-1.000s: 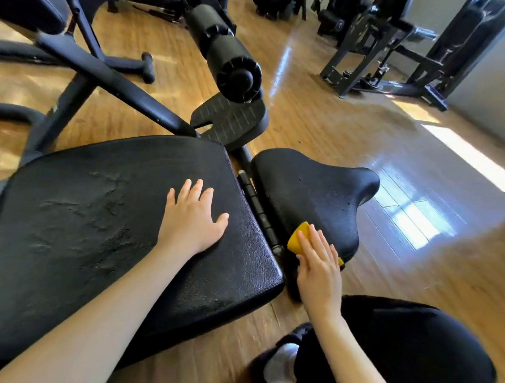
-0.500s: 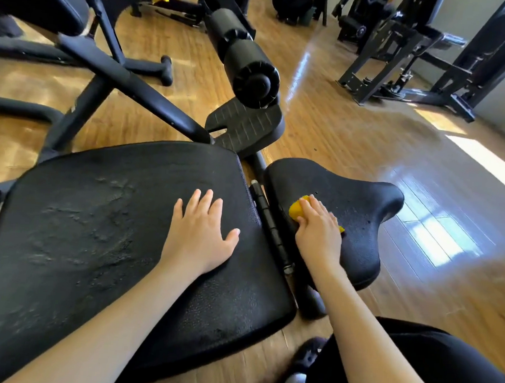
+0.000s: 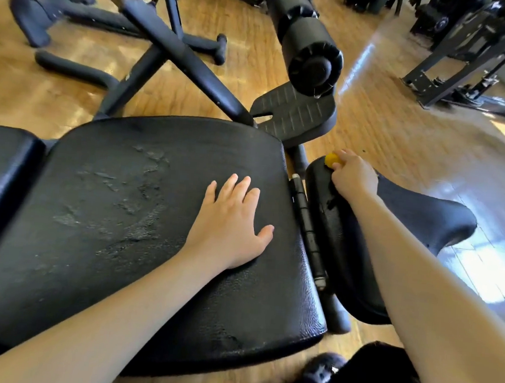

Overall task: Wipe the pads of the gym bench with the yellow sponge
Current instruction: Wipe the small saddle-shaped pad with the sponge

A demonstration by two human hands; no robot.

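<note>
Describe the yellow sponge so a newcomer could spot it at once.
Start at the big black back pad under the flat left hand, then cross the hinge to the smaller seat pad on its right. At that pad's far edge, the right hand grips the yellow sponge, the only bright thing among black gear.

Left hand [image 3: 231,222] is flat on the big cracked black pad [image 3: 124,212] mid-frame, fingers spread, while the right hand [image 3: 354,176] grips the yellow sponge [image 3: 332,160] at the far edge of the smaller seat pad [image 3: 423,212] on the right.
</note>
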